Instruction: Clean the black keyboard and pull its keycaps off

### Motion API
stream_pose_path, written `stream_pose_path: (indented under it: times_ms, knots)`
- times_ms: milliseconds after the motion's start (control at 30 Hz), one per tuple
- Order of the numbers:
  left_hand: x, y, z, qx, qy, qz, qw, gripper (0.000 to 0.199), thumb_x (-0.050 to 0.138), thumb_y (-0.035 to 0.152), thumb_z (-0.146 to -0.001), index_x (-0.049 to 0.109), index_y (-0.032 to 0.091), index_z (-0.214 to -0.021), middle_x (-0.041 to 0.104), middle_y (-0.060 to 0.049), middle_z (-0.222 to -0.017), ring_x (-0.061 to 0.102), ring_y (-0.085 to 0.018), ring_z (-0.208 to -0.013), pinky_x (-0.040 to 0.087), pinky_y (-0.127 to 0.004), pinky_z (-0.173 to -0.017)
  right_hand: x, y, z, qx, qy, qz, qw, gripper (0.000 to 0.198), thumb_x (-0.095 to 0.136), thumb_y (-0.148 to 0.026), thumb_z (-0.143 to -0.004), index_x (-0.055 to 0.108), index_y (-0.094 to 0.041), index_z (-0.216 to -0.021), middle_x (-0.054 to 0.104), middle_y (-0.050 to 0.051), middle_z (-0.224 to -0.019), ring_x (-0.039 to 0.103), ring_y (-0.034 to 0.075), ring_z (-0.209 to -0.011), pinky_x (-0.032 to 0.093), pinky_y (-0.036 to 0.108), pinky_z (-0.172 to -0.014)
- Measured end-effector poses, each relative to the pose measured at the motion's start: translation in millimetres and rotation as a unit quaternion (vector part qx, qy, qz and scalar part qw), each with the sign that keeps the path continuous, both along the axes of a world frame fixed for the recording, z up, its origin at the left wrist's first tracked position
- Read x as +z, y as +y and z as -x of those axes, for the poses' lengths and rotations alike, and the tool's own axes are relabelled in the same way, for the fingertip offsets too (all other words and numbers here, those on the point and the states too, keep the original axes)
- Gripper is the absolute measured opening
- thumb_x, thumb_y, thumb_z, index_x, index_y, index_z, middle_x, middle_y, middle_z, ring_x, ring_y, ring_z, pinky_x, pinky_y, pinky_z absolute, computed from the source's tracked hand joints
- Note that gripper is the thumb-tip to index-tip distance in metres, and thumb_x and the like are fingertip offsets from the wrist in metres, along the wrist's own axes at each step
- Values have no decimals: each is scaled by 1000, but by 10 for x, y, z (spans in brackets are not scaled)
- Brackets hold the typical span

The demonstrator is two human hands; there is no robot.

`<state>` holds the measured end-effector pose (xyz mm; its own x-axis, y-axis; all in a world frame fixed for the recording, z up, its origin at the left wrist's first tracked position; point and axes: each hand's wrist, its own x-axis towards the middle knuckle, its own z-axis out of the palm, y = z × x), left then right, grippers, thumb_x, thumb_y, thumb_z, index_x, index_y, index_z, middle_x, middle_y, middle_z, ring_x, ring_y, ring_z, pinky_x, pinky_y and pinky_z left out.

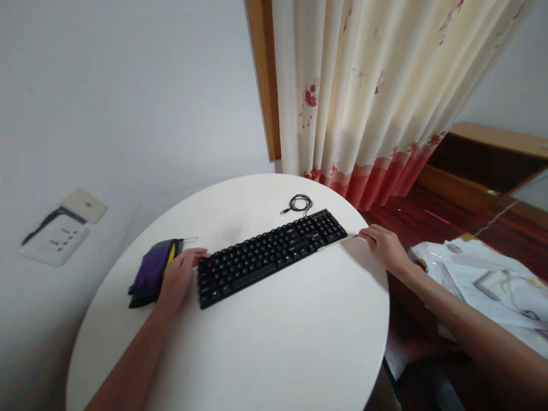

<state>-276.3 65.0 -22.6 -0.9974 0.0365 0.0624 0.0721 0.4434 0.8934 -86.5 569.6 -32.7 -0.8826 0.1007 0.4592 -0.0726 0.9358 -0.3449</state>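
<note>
A black keyboard [265, 257] lies at a slant across the round white table [274, 348], keys facing up. My left hand [182, 271] is at its left end, fingers closed over the upper left corner; the thumb is hard to see. Beyond the keyboard's right end, my right hand [381, 242] pinches a thin pale strip [338, 242]. This strip runs along the keyboard's lower right edge, and its exact kind cannot be made out. Close beside my left hand sits a folded pile of cloths [149, 271] in purple, black, grey and yellow.
A coiled black USB cable [301, 202] rests behind the keyboard. Wall sockets [60, 234] are at left, and a patterned curtain [338, 85] hangs behind the table. To the right, papers and a white device with a cord [492, 283] lie near a wooden cabinet [483, 160].
</note>
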Motion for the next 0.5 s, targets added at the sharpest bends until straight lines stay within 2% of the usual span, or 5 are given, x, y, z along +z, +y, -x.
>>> stream_pose_path:
  times_ms: [133,267,500]
  knots:
    - [45,33,-30,2,-1,6,1000,40,46,50,-81,67,18,-90,74,-8,-89,69,-27,-94,52,-43,-96,-71,158,-55,-11,27,-6,1000,28,47,-28,-99,72,-18,-95,70,11,-94,68,22,-82,52,32,-76]
    - [66,43,-46,-2,4,16,1000,40,45,51,-82,67,19,-90,74,-8,-89,69,-27,-94,52,-43,-95,-126,159,-99,-1,26,11,1000,26,48,-29,-99,72,-19,-96,70,10,-95,68,22,-82,52,32,-76]
    - [56,29,-36,-2,-2,15,1000,41,46,51,-81,67,18,-91,74,-9,-91,69,-28,-94,51,-45,-97,-34,90,-78,9,18,26,999,26,48,-30,-100,71,-20,-96,70,10,-93,67,22,-81,52,32,-78]
